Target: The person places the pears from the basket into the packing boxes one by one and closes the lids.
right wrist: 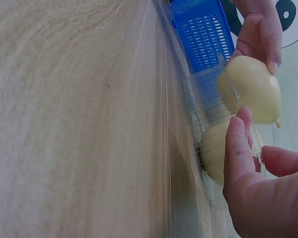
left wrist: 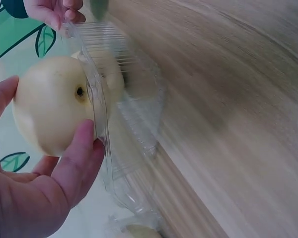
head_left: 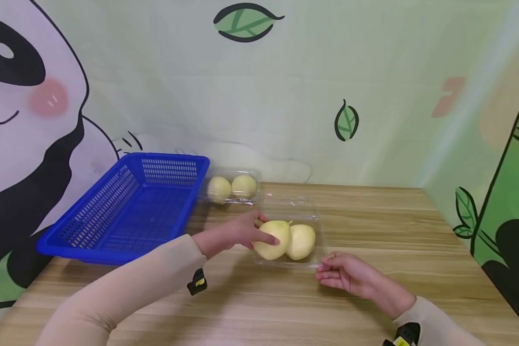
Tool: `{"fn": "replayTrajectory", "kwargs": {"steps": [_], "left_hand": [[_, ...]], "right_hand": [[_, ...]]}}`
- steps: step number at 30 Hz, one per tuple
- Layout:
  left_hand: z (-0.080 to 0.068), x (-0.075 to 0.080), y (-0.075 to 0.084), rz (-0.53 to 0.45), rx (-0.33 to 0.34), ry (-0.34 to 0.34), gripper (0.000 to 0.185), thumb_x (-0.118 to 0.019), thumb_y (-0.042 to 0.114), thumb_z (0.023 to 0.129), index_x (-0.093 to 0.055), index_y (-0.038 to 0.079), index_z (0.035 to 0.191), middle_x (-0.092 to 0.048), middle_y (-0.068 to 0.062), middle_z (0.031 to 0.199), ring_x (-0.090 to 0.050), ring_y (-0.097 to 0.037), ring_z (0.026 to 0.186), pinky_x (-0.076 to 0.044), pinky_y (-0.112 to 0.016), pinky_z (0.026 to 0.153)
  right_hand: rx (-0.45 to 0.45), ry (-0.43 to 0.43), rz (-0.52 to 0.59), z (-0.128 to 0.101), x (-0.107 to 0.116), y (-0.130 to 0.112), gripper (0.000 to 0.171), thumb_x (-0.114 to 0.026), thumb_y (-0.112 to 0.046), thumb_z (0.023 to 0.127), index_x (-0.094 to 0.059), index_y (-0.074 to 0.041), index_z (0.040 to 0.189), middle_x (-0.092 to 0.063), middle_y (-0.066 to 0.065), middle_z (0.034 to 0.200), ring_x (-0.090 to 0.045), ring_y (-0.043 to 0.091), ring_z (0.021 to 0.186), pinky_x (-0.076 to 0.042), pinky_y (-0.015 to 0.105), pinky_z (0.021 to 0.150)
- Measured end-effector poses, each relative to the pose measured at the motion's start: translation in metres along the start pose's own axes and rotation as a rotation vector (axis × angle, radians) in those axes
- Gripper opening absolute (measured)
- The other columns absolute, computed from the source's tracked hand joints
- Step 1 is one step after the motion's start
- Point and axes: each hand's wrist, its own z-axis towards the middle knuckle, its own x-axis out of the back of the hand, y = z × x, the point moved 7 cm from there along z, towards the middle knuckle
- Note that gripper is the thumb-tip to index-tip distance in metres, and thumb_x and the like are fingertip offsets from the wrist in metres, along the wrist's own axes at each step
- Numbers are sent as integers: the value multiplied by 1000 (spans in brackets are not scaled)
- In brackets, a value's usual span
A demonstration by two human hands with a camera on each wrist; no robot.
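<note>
- Left hand (head_left: 238, 235) wraps thumb and fingers round a pale yellow pear (head_left: 273, 239), the thumb on one flank and the fingers on the other in the left wrist view, so the fruit is held across its widest part and cannot roll free.
- Right hand (head_left: 350, 275) rests low on the table at the near right corner of the clear plastic clamshell (head_left: 317, 250); its fingertips lie on or pinch the thin rim, which looks meant to keep the light box from sliding or lifting while the other hand works. Whether the fingers truly close on the rim I cannot tell for sure from the head view; the right wrist view shows thumb and fingers curled at the plastic edge.
- That held pear sits at the left side of the clamshell, partly over its rim, touching or just beside a second pear (head_left: 302, 241) that lies in the tray.
- Behind the tray its clear lid (head_left: 290, 206) stands open, hinged back toward the wall, which leaves the top free for a hand to reach in.
- A second clamshell (head_left: 232, 186) stands farther back, closed as far as can be seen, with two pears side by side inside.
- Just left of it a blue plastic basket (head_left: 112, 226) lies on the wooden table (head_left: 372, 216), with nothing showing on its slotted floor, near the left hand's side.
- A panda and bamboo mural (head_left: 34, 96) covers the walls behind.
</note>
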Motion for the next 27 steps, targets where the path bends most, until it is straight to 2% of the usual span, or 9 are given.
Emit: {"fn": "replayTrajectory", "kwargs": {"steps": [8, 13, 20, 27], "left_hand": [[4, -3, 4, 109, -43, 74, 67, -87, 24, 80, -54, -1, 133, -69, -18, 114, -64, -19, 84, -52, -23, 62], [6, -7, 7, 225, -114, 140, 66, -89, 26, 76, -58, -5, 126, -69, -15, 105, -61, -19, 86, -52, -25, 73], [4, -14, 8, 375, -184, 215, 66, -89, 31, 75, -64, -7, 123, -73, -19, 111, -68, -29, 100, -56, -36, 86], [4, -16, 6, 388, -197, 245, 64, -90, 33, 75, -67, -5, 120, -75, -17, 109, -69, -29, 98, -57, -37, 85]], "right_hand": [[-3, -2, -3, -1, -2, -2, 11, -44, -10, 107, -52, -10, 100, -71, -2, 92, -73, 8, 87, -61, 21, 87], [-8, -3, -4, -1, -2, -2, 11, -43, -10, 107, -52, -10, 100, -71, -2, 92, -73, 8, 87, -61, 21, 86], [-16, 0, -1, -1, -3, 0, 13, -44, -10, 107, -53, -11, 98, -71, -2, 91, -73, 8, 87, -61, 21, 85], [-17, 9, 4, -1, -4, -1, 11, -44, -10, 107, -51, -10, 99, -71, -1, 91, -73, 8, 86, -61, 21, 85]]}}
